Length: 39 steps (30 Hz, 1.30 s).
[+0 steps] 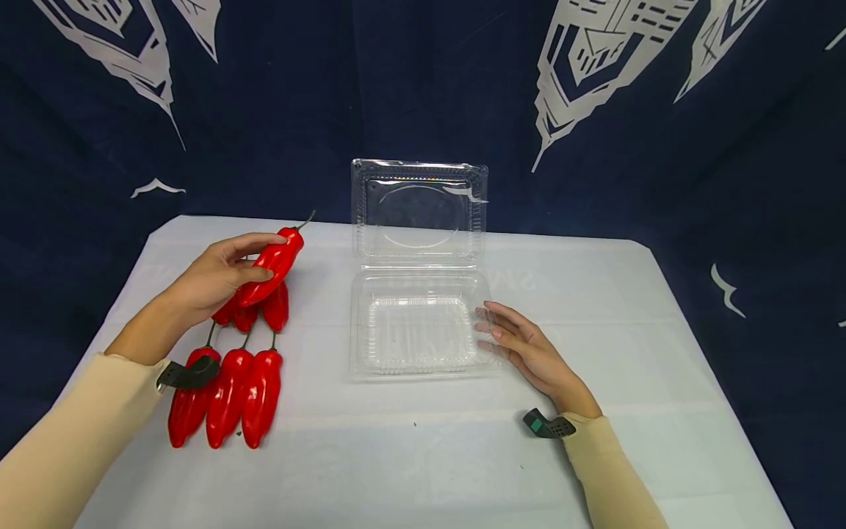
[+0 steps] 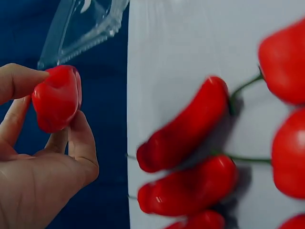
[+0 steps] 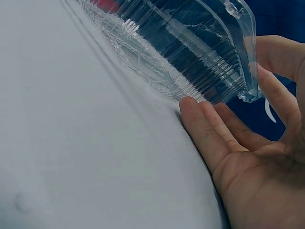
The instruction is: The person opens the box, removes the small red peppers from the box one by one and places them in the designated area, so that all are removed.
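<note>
In the head view my left hand (image 1: 214,275) pinches a glossy red chili pepper (image 1: 280,253) between thumb and fingers, its green stem pointing up and away. The left wrist view shows that pepper (image 2: 57,100) end-on in the fingertips. Below it lie more red peppers (image 1: 262,397) in two rows, the upper row partly covered by the held one. A clear plastic clamshell box (image 1: 359,323) stands with its lid (image 1: 423,213) raised. At the box's right side is my right hand (image 1: 529,349), fingers fairly straight, fingertips (image 3: 190,107) right at the ribbed wall.
A white cloth covers the table (image 1: 423,455). Behind it hangs a dark blue curtain (image 1: 277,110) with white printed shapes, right at the table's back edge. Black wrist straps (image 1: 548,424) sit on both wrists over cream sleeves.
</note>
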{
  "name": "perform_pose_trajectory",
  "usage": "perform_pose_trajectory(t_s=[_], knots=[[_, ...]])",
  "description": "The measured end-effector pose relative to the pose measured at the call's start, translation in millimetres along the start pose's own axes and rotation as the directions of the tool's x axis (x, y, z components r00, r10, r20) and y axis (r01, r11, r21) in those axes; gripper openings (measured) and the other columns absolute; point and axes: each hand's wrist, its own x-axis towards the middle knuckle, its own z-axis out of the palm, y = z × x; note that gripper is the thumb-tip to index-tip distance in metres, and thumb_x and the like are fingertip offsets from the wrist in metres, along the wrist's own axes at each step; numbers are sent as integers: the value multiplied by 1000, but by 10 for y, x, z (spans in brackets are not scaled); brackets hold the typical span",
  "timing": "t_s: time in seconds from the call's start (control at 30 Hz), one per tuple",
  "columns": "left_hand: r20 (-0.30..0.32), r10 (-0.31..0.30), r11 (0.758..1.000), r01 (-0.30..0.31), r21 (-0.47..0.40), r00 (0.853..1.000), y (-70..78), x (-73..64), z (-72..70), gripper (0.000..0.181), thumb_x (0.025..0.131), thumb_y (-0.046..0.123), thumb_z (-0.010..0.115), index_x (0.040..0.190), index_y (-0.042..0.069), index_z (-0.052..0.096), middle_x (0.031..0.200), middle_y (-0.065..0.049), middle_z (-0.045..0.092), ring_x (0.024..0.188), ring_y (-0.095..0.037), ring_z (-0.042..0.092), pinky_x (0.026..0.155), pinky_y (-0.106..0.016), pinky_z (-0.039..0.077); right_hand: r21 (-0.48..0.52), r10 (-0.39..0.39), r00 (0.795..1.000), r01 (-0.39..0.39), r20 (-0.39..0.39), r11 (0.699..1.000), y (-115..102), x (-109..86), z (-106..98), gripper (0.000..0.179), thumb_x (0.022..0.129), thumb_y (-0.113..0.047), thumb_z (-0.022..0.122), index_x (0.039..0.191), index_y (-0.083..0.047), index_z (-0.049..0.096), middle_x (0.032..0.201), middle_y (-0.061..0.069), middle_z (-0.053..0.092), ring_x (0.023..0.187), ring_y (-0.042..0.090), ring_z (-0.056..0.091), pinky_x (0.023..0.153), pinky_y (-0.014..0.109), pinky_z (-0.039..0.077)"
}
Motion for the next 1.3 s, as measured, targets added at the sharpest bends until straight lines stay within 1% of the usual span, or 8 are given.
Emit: perform_pose_trajectory(t_s=[0.17, 0.47, 0.63, 0.73, 0.83, 0.97, 1.13, 1.3], knots=[[-48, -8, 1000, 7, -13, 999, -163, -45, -144, 60, 98, 15, 63, 153, 29, 41, 158, -9, 28, 127, -22, 36, 85, -21, 54, 2, -10, 1000, 10, -1, 1000, 11, 12, -9, 58, 105, -7, 48, 156, 2, 22, 161, 25, 22, 139, 22, 45, 107, 32, 47], [-157, 35, 999, -38, -12, 987, -381, -143, -380, 57, 101, 12, 57, 153, 30, 41, 152, -6, 29, 117, -10, 39, 84, -12, 50, 5, -16, 1000, 16, 9, 1000, 29, 19, -24, 57, 105, -7, 48, 156, 2, 23, 161, 27, 21, 139, 23, 45, 107, 32, 47], [-195, 1, 1000, -4, -14, 981, -497, -184, -473, 58, 102, 16, 57, 154, 32, 38, 155, -9, 21, 116, -9, 36, 83, -10, 49, 7, -4, 1000, 4, -1, 1000, 12, 21, -11, 59, 105, -8, 49, 156, 1, 22, 161, 25, 22, 139, 22, 45, 107, 32, 47], [-200, -19, 1000, 16, -19, 980, -555, -208, -518, 59, 103, 17, 56, 155, 33, 36, 162, -11, 14, 125, -15, 33, 85, -9, 47, 5, -5, 1000, 5, -2, 1000, 10, 18, -5, 58, 105, -8, 48, 157, 1, 22, 161, 25, 22, 139, 21, 46, 107, 31, 47], [-216, -28, 999, 22, -34, 976, -619, -237, -567, 58, 103, 17, 56, 155, 33, 37, 160, -6, 17, 126, -13, 34, 85, -7, 46, 6, -7, 1000, 7, 1, 1000, 16, 14, -4, 58, 105, -8, 48, 157, 1, 23, 162, 25, 21, 139, 21, 46, 107, 32, 47], [-240, -18, 996, -5, -93, 971, -700, -271, -626, 58, 101, 14, 59, 153, 29, 40, 149, 3, 28, 114, -4, 37, 83, -5, 46, 6, -3, 1000, 3, -2, 1000, 18, 11, -6, 58, 105, -8, 49, 157, -1, 24, 162, 25, 20, 138, 20, 46, 107, 32, 47], [-279, -34, 977, -27, -209, 960, -768, -306, -700, 59, 98, 10, 62, 152, 27, 44, 134, 17, 35, 110, -3, 38, 80, -6, 48, 4, 4, 1000, -4, -8, 1000, 13, 4, -5, 58, 105, -8, 49, 157, 0, 23, 162, 24, 22, 138, 19, 47, 106, 31, 48], [-315, -56, 961, -35, -275, 947, -865, -328, -756, 56, 97, 6, 62, 148, 26, 47, 120, 20, 38, 104, -3, 41, 75, -6, 48, 10, 7, 1000, -7, -9, 1000, 8, 8, 5, 59, 105, -9, 50, 157, 0, 23, 162, 24, 21, 138, 20, 46, 107, 32, 47]])
